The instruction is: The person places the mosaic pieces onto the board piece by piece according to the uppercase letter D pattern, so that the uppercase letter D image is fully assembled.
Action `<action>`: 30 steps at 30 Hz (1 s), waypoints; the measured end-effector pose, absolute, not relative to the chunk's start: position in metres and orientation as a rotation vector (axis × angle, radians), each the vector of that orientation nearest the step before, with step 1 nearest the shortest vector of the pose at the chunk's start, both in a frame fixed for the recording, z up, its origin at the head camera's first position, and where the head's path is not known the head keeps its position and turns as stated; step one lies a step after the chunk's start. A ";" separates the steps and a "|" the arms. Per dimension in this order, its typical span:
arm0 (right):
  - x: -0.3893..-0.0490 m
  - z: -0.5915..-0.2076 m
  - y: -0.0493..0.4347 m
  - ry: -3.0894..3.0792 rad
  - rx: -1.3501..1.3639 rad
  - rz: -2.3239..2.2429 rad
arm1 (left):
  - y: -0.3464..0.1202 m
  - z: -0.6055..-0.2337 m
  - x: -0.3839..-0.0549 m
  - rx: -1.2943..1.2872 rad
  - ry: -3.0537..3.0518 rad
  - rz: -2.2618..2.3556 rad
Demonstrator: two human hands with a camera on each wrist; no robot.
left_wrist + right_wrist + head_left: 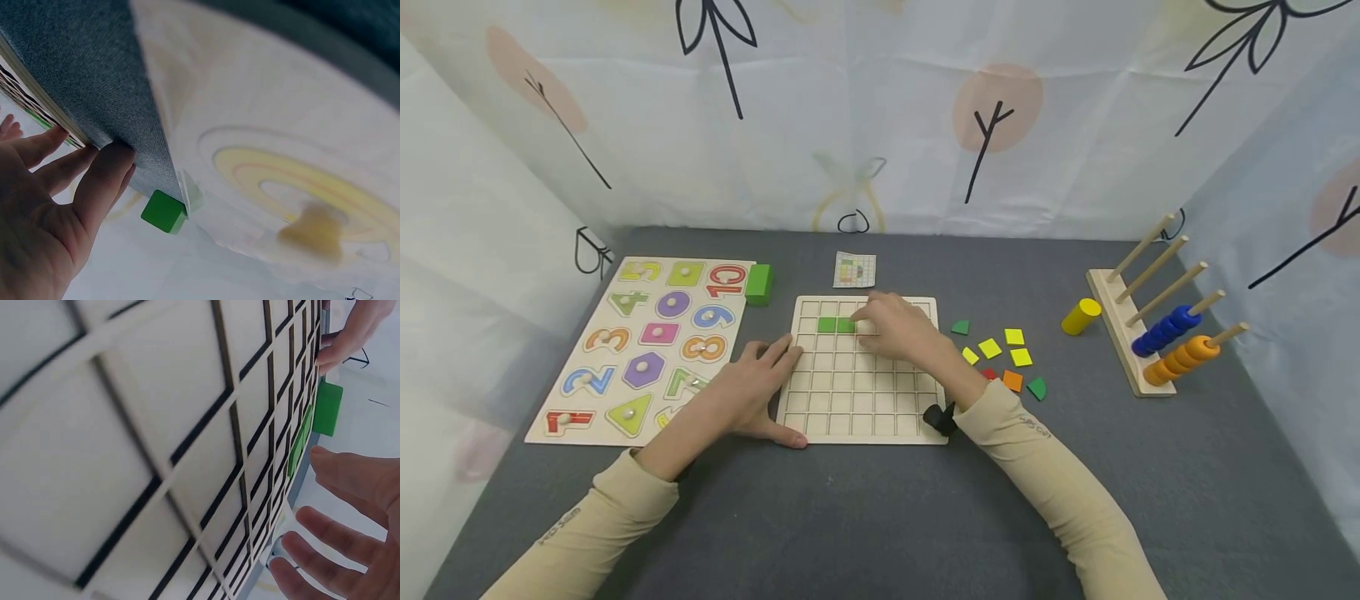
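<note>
A pale wooden grid board (850,400) lies on the table with two green square tiles (827,325) side by side in its upper cells. My right hand (898,329) is over the upper right of the board, its fingertips beside the right-hand green tile. In the right wrist view the fingers (337,534) are spread and loosely bent, and nothing shows between them; whether a fingertip touches the tile I cannot tell. My left hand (752,396) rests against the board's left edge, thumb at the lower left corner. The left wrist view shows its fingers (103,181) extended towards that edge.
Right of the board lie several loose yellow tiles (990,348), green pieces (1037,388), and an orange tile (1012,381). A pattern card (854,270) lies behind it. A number puzzle (658,333) with a green block (758,285) is left; a peg stand (1123,333) and yellow cylinder (1081,317) right.
</note>
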State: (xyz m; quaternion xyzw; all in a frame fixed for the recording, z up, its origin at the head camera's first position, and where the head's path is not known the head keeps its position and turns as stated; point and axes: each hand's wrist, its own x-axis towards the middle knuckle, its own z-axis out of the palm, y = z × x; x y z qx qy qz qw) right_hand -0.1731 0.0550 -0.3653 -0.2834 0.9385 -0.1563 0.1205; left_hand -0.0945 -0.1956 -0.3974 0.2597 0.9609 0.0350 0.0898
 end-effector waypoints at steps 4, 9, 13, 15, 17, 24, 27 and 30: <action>-0.170 -0.363 0.070 2.740 -0.805 -0.470 | -0.196 -0.398 -0.095 0.780 2.862 0.107; -0.167 -0.362 0.091 2.742 -0.759 -0.480 | -0.196 -0.397 -0.095 0.784 2.862 0.101; -0.164 -0.362 0.110 2.749 -0.733 -0.448 | -0.195 -0.397 -0.095 0.778 2.856 0.096; -0.162 -0.361 0.119 2.759 -0.727 -0.432 | -0.195 -0.397 -0.095 0.776 2.855 0.095; -0.159 -0.361 0.128 2.769 -0.726 -0.415 | -0.195 -0.397 -0.095 0.777 2.856 0.093; -0.151 -0.360 0.159 2.806 -0.717 -0.371 | -0.196 -0.399 -0.096 0.778 2.860 0.087; -0.149 -0.359 0.170 2.809 -0.700 -0.359 | -0.196 -0.399 -0.096 0.772 2.858 0.085; -0.147 -0.359 0.179 2.800 -0.665 -0.342 | -0.195 -0.399 -0.096 0.768 2.856 0.086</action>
